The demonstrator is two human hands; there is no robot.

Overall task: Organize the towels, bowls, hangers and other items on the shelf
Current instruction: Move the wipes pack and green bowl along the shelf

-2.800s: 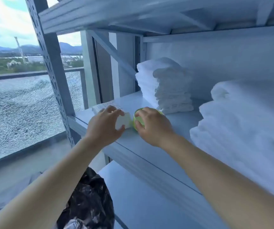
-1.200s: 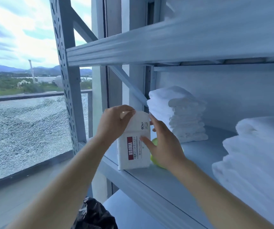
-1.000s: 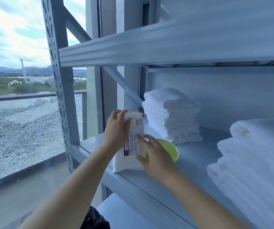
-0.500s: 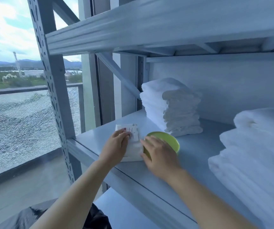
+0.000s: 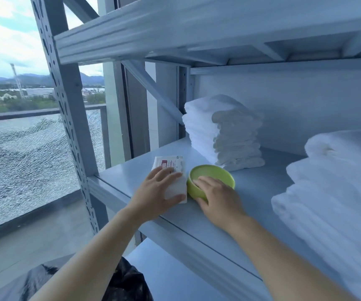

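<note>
Head view: left hand point(image 5: 156, 192) grasps the white packet point(image 5: 175, 165), which lies flat on the shelf point(image 5: 257, 192) near the front-left edge, fingers over its top, thumb at its near end. Right hand point(image 5: 218, 198) pinches the near rim of the green bowl point(image 5: 210, 171), fingertips inside, thumb outside. Bowl sits just right of packet. Small towel stack point(image 5: 223, 131) behind; bigger towel stack point(image 5: 331, 187) at right.

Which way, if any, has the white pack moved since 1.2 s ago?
Yes. The white pack stood on end; now it lies flat on the shelf board, top tipped back toward the towel stack.
</note>
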